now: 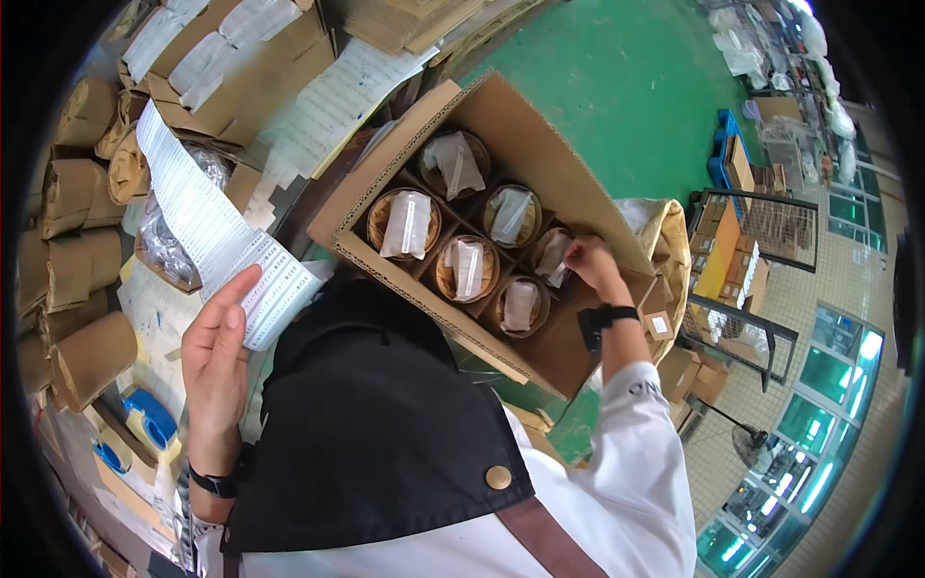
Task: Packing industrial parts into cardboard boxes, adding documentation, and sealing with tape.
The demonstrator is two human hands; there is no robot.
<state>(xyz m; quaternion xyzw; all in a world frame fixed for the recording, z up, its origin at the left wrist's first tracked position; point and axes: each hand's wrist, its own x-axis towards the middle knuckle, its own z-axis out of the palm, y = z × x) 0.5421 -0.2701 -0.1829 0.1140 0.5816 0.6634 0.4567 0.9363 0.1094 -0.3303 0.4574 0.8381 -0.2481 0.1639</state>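
My left hand [220, 352] grips a long strip of printed white labels [275, 294], thumb on top, its tail running up and away to the left. An open cardboard box [525, 120] stands in front of me, with brown dividers forming compartments. Round brown paper-lined containers sit in several of them, each with a whitish translucent packet [407, 224] on top. My right hand [594, 265] reaches over the box's right side, fingers closed at the edge of the rightmost packet [552, 257]. The fingertips partly hide that edge.
Brown paper-wrapped cylinders [92, 356] are stacked at the left. Blue tape dispensers [149, 416] lie below them. Another carton [255, 77] with white packets stands at the far left. Beyond the box is a green floor [597, 67]. A large tan sack [672, 260] stands right of the box.
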